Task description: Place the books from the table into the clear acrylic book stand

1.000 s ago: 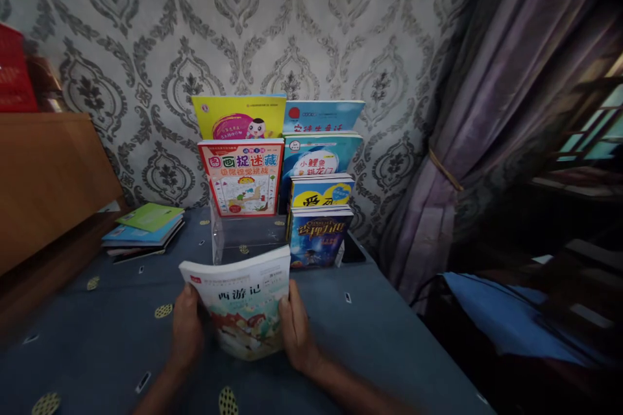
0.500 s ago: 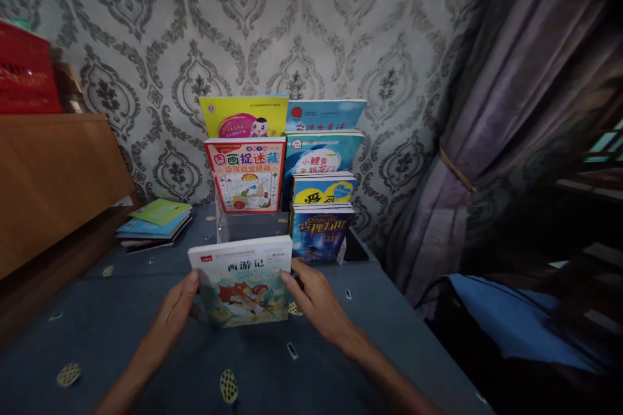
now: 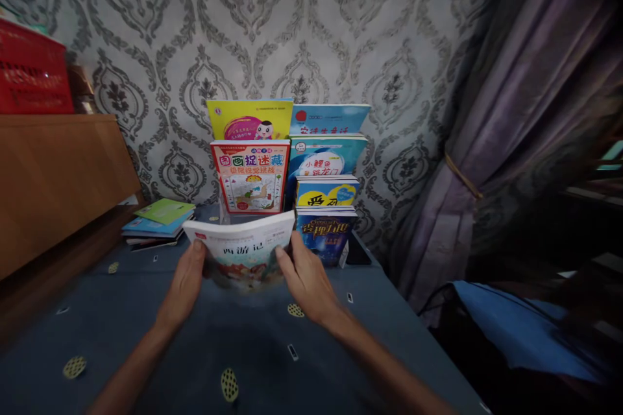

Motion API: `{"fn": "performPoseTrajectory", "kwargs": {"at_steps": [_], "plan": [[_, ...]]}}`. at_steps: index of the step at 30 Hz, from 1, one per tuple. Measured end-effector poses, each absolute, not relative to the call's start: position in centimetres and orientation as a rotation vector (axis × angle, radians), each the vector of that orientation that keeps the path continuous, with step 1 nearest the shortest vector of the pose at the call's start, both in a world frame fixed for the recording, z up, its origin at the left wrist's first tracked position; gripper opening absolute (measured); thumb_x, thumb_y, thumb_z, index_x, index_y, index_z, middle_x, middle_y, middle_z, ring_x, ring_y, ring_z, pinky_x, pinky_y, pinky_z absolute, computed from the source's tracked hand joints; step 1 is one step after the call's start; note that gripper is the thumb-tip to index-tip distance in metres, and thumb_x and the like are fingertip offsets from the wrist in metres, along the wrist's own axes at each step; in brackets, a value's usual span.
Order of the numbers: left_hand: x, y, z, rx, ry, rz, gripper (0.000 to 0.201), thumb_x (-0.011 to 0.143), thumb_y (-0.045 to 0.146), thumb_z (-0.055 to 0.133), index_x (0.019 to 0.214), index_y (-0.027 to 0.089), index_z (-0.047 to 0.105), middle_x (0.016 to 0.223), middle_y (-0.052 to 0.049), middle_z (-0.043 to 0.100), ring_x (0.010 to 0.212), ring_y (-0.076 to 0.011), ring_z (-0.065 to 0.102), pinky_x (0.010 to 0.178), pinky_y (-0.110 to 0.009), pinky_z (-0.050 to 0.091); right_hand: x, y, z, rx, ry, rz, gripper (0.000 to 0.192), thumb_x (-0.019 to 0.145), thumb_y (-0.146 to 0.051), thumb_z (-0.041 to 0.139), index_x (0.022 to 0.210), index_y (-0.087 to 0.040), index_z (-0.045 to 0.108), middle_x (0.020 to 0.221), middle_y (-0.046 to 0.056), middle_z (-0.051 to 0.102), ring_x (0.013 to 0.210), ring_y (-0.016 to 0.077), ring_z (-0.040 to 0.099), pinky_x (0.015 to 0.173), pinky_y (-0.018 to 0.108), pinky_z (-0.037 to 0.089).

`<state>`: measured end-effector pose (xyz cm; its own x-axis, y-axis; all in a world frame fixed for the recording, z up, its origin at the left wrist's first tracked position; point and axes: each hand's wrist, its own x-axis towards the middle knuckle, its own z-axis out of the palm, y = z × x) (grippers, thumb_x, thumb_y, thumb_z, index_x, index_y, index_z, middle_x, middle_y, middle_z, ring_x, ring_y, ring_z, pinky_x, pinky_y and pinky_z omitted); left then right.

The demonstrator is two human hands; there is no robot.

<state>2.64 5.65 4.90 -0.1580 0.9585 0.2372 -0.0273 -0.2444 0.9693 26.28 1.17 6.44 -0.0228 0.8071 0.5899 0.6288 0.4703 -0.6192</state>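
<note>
Your left hand (image 3: 183,279) and right hand (image 3: 307,279) are closed on opposite side edges of the pale book (image 3: 246,256), bowed between them. The red-bordered book (image 3: 253,178) stands beyond your hands.

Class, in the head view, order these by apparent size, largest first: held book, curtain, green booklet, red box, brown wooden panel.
1. Curtain
2. Brown wooden panel
3. Held book and red box: too alike to rank; the box runs out of frame
4. Green booklet
</note>
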Motion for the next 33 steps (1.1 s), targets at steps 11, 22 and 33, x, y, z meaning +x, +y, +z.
{"fn": "performPoseTrajectory", "kwargs": {"at_steps": [11,22,33], "plan": [[5.8,10.5,16.4,1.875,0.76,2.048,0.066,0.092,0.079,0.036,0.081,0.018,0.061,0.078,-0.004,0.062,0.081,-0.0183,0.06,0.077,-0.031,0.05,26.8,6.4,16.0,-0.833,-1.649,-0.085,0.029,0.105,-0.048,0.033,0.113,-0.023,0.046,0.093,0.003,0.054,0.084,0.0192,0.054,0.079,0.04,0.05],[6.8,14.8,16.3,1.865,0.626,2.035,0.064,0.09,0.08,0.039,0.075,0.022,0.06,0.073,-0.003,0.061,0.082,-0.02,0.063,0.073,-0.032,0.054,28.2,10.3,15.8,-0.782,-1.656,-0.087,0.028,0.102,-0.052,0.038,0.109,-0.026,0.046,0.093,0.004,0.054,0.083,0.0226,0.055,0.08,0.046,0.052],[6.6,16.7,15.9,1.921,0.681,1.975,0.064,0.091,0.078,0.04,0.082,0.02,0.065,0.082,-0.006,0.067,0.086,-0.0228,0.066,0.074,-0.037,0.058,29.3,11.8,15.3,-0.864,-1.686,0.047,0.039,0.1,-0.059,0.039,0.118,-0.025,0.047,0.096,0.006,0.059,0.086,0.0234,0.062,0.077,0.046,0.057]]}}
